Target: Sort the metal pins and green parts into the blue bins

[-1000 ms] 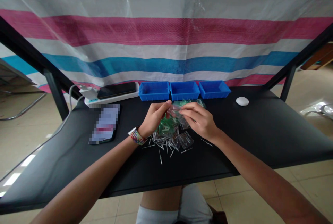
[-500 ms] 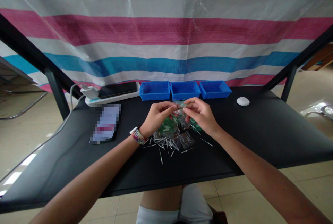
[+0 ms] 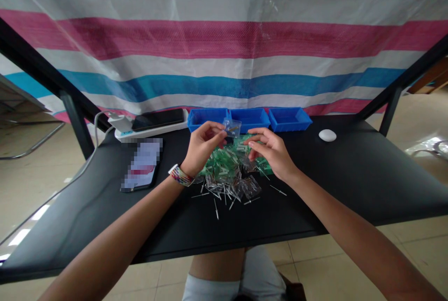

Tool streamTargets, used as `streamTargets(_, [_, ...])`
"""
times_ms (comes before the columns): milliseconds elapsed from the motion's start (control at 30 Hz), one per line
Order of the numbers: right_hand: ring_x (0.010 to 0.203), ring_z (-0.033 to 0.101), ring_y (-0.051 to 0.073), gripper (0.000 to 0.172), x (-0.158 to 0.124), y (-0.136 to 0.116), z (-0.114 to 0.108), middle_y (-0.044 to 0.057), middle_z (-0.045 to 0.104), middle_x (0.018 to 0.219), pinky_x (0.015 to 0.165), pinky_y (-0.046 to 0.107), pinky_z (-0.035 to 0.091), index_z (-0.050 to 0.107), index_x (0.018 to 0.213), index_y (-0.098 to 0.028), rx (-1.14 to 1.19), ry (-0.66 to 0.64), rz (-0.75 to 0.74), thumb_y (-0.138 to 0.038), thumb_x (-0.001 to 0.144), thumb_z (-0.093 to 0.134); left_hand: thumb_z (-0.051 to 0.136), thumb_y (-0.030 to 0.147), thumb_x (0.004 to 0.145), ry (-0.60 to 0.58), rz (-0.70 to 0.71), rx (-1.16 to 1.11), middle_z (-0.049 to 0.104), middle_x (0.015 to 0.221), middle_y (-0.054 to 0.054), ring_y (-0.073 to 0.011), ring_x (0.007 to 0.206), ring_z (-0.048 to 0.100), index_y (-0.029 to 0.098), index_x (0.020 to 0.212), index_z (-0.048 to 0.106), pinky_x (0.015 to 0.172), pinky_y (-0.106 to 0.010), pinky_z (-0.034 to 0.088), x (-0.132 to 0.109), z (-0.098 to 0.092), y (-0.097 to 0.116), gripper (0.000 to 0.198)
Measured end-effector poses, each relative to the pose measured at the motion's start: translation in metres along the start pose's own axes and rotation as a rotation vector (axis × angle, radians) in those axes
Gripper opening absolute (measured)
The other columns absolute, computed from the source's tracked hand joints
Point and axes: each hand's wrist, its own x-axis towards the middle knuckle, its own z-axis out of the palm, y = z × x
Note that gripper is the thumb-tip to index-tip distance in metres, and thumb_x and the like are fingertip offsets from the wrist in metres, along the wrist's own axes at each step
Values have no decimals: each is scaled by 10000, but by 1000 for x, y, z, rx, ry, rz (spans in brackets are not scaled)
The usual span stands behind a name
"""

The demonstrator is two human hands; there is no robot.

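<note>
My left hand point(image 3: 203, 148) pinches a small clear plastic bag point(image 3: 232, 127) and holds it up in front of the blue bins. My right hand point(image 3: 271, 152) hovers just right of it with fingers loosely curled and apart, holding nothing that I can see. Below both hands lies a pile of small green-filled bags point(image 3: 229, 163), clear bags and several loose metal pins point(image 3: 224, 193) on the black table point(image 3: 350, 184). A beaded band circles my left wrist.
Three blue bins point(image 3: 248, 119) stand in a row at the table's back edge. A power strip with a charger and a dark phone point(image 3: 157, 120) lies back left, another phone point(image 3: 142, 170) nearer. A white puck point(image 3: 327, 135) sits right. A striped tarp hangs behind.
Both hands held the small bag together; now my left hand has lifted it up toward the bins and my right hand has let go.
</note>
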Motion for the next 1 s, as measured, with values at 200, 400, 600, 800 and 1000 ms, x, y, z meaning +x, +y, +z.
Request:
streamTargets(200, [595,657,131,344,0,3,-2,16,735,879,574,285,568,678,1112,-199,-11,-11,-8,-363,832,791,780,431,822,300,-29,90,734,980,-73,-153,710,708,151,1132,719,581,-253,554,27,-39,-17,422])
streamTargets(400, [558,613,124,232,-2,-1,1,-8,701,761,541,271,514,698,1036,-196,-47,-45,-39,-320,844,739,618,299,873,452,119,569,691,1182,-119,-205,846,671,182,1121,757,753,-359,593,33,-65,-22,307])
streamTargets(600, [563,611,128,195,-4,1,1,-3,698,763,545,283,504,696,1014,-208,-119,-77,-64,-339,872,721,565,404,968,194,231,1257,605,1474,-193,-473,1484,370,175,1393,664,1198,-675,300,20,-61,-21,493])
streamTargets(800, [601,621,140,143,-7,3,1,6,690,785,570,292,502,690,1028,-214,-202,-98,-84,-298,912,688,513,457,1000,112,255,1325,559,1561,-197,-470,1530,337,163,1408,646,1206,-645,276,15,-56,-32,520])
streamTargets(1000, [666,603,145,85,-14,-8,1,8,697,841,628,295,479,716,986,-221,-561,-397,-260,-193,914,678,480,437,1018,45,233,1306,653,1449,-218,-438,1518,386,130,1454,581,1208,-610,282,17,-55,-33,543])
